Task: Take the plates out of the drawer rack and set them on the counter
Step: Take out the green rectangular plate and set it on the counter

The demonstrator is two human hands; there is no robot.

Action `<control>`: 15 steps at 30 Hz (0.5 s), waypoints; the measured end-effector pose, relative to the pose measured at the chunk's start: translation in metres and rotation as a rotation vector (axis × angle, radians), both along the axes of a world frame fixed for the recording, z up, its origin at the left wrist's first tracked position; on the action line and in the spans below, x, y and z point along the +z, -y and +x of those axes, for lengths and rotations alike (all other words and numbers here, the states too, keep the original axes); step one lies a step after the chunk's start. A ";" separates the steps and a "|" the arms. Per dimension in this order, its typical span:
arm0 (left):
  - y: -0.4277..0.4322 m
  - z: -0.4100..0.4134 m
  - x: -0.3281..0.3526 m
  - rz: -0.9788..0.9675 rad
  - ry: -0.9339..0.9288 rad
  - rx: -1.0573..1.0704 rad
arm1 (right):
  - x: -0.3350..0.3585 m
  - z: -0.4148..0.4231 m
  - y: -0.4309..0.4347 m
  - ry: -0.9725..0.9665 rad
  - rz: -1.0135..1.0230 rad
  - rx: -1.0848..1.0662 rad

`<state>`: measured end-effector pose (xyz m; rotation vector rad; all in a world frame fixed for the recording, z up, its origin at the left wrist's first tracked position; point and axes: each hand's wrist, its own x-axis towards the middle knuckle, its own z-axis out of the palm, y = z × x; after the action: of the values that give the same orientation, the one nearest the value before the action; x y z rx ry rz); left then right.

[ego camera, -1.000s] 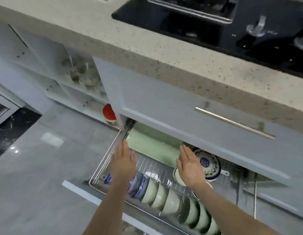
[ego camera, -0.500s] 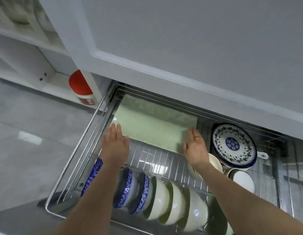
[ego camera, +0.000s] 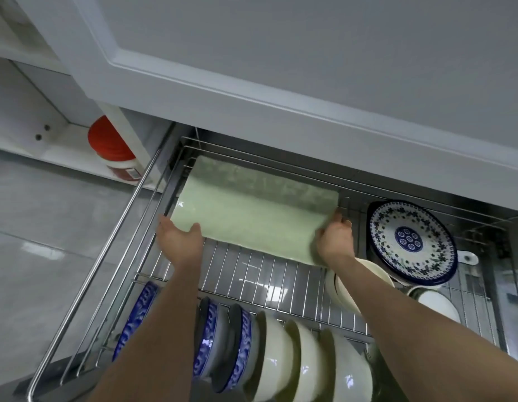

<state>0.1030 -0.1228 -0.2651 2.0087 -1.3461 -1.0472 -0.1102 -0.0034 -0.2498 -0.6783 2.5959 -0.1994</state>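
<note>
Gripping the green plate [ego camera: 252,216] by its two short ends, both hands in the pulled-out drawer rack [ego camera: 101,274]; left hand [ego camera: 179,242] cups the near-left corner, thumb lying on top of the rim, other fingers out of sight underneath; right hand [ego camera: 336,242] is wrapped round the right end, fingers curled over the edge; both closed on the plate, not pinching hard as far as I can tell. Plate sits flat at the back of the rack, far edge under the cabinet front [ego camera: 310,68]; looks like a long glazed rectangular dish; judge it stiff, fairly heavy, glossy so slippery, and chip-prone. Two-handed end grip is the right call; keep thumbs on top, fingers below, lift level. Clearance is the risk: low cabinet front above, wire rail [ego camera: 191,146] behind, so draw it toward the body before raising. Blue patterned plate [ego camera: 408,242] lies just right of the right hand; white bowls [ego camera: 304,364] and blue-rimmed bowls [ego camera: 220,338] stand on edge below the forearms; avoid knocking them. Counter not in view.
</note>
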 end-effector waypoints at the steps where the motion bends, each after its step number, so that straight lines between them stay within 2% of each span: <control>1: 0.005 0.000 -0.001 0.010 0.003 -0.008 | -0.001 -0.002 0.002 0.002 0.022 -0.009; 6: 0.011 0.000 -0.001 0.008 -0.060 -0.021 | -0.003 -0.002 0.006 -0.010 0.009 -0.051; 15: -0.008 0.018 0.042 -0.058 0.018 -0.038 | 0.033 0.013 -0.005 0.014 -0.121 -0.122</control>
<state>0.1212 -0.1151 -0.2234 1.9616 -1.4131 -0.9983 -0.0974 0.0012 -0.2167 -0.5573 2.6297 -0.4009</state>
